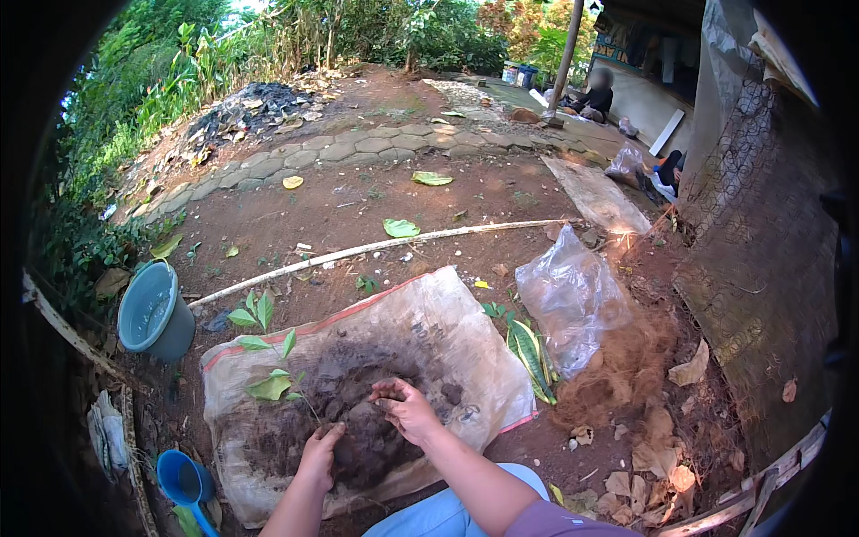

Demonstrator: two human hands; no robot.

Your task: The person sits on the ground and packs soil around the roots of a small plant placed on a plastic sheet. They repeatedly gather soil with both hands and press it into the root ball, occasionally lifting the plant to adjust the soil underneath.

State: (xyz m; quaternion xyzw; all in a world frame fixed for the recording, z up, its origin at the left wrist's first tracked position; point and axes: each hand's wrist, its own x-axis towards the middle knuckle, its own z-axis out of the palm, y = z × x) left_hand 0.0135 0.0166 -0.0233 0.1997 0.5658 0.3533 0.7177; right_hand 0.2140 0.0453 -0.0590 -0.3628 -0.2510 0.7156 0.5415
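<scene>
My left hand (321, 453) grips the foot of a leafy seedling (280, 376), where the thin stem meets dark, muddy soil. The seedling leans up and to the left, its green leaves spread above the sack. My right hand (407, 411) hovers at or just over the soil, with muddy, bent fingers apart and nothing seen between them. Beneath both hands, a heap of dark wet soil (342, 366) covers the middle of a flattened woven sack (463, 322) with red-edged seams. The seedling's roots are hidden by my left hand and the mud.
At left stand a grey-blue bucket (176, 329) and a blue dipper (180, 478). A clear plastic bag (567, 295), brown coconut fibre (627, 362) and variegated snake plant leaves (527, 349) lie right of the sack. A pale pole (376, 248) crosses the ground beyond. Another person (597, 101) sits far back.
</scene>
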